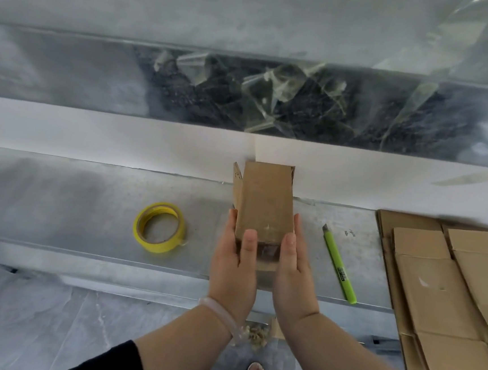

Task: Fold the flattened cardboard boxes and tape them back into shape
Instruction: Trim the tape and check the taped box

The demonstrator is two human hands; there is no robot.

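**Mia:** What are the hands doing?

**Ben:** Both are holding one small brown box (264, 204). The left hand (234, 266) is gripping its left side. The right hand (294, 272) is gripping its right side. Both thumbs are pressing on top.

**Mia:** Is it feeling heavy?

**Ben:** I am guessing not. It is looking like thin cardboard, so it is probably light. The folds are likely keeping it stiff, but the flat walls may be bending easily. Squeezing hard could be squashing it.

**Mia:** Where is a good place to be holding it?

**Ben:** Near the edges and corners, I am thinking, close to where the hands are sitting now.

**Mia:** What is it looking like?

**Ben:** It is making a long tube shape. A flap is sticking out at the far end, on the left. The near end is looking dark and open.

**Mia:** Where is it?

**Ben:** It is sitting over the grey table (58, 198), between the yellow tape roll (159, 227) and the green cutter (339, 264). I cannot tell if it is touching the table. Flat boxes (449, 291) are lying off to the right.
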